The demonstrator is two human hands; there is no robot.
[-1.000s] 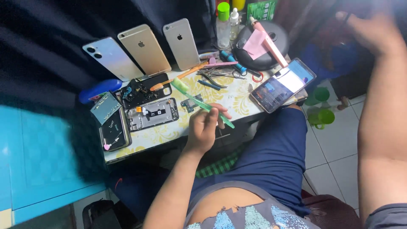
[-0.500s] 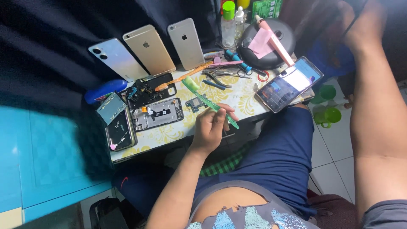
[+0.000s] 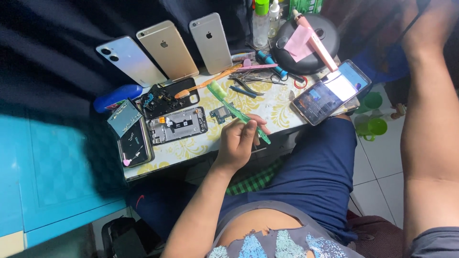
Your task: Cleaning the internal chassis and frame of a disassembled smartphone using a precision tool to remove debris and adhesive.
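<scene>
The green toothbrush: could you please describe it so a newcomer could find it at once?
On the small table with the yellow-flowered cloth, look near the front edge, where the left hand grips the green toothbrush. Unlike the orange toothbrush lying flat behind it, it is translucent green and held.

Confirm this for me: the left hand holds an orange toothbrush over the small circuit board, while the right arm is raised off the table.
Not quite. In the head view, the left hand holds a green toothbrush over the small circuit board; the orange toothbrush lies on the table. The right arm is raised.

The right hand point(image 3: 425, 24) is blurred and partly cut off at the top edge.
</scene>
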